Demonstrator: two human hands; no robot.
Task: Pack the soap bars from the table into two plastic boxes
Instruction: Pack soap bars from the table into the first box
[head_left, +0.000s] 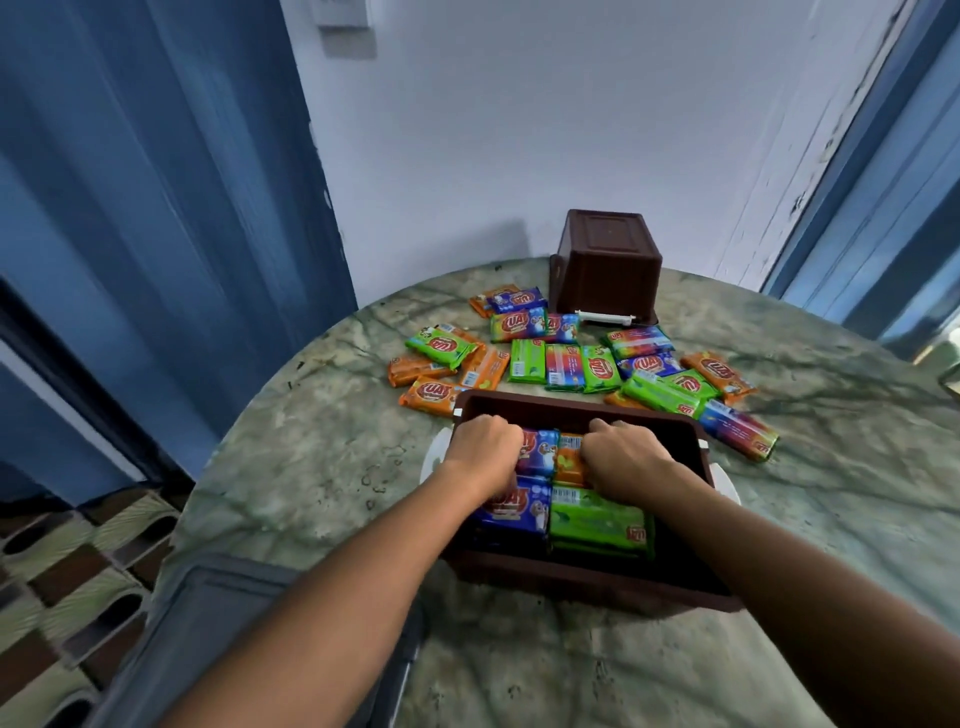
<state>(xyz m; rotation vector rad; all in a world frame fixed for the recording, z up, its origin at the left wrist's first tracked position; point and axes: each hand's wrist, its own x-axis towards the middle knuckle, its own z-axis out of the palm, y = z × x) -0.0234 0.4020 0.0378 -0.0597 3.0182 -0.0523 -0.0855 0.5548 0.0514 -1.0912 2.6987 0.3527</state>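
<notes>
Left hand (485, 447) fingers curled down into the open brown rectangular plastic box (670, 431), knuckles up, tips hidden behind the upright blue-wrapped soap bar (537, 451); seems to grip it, exact finger contact cannot be told. Right hand (626, 457) likewise curled, fingers tucked down against the upright orange-wrapped soap bar (569, 460), tips hidden. The two upright bars stand touching each other between the hands, at the far half of the box.

Just nearer than the fingers, inside the same box: flat blue-wrapped soap bar stack (511, 512) under the left wrist, flat green-wrapped soap bar stack (597, 522) under the right wrist, side by side, touching.

White handle tabs (436, 452) stick out at both box ends, outside each hand.

Beyond the fingers, past the far box rim: loose pile of wrapped soap bars (566, 366) on the green marbled round table (311, 457), in green, orange, blue and rainbow wrappers, many overlapping. A rainbow-wrapped bar (737, 428) lies to the right of the right hand, just beside the box corner.

Further beyond the pile: second brown plastic box (605, 265), upside down, bottom up, white handle (605, 316) at its near edge, close to the wall.

Dark grey chair back (218, 613) below the left forearm.
</notes>
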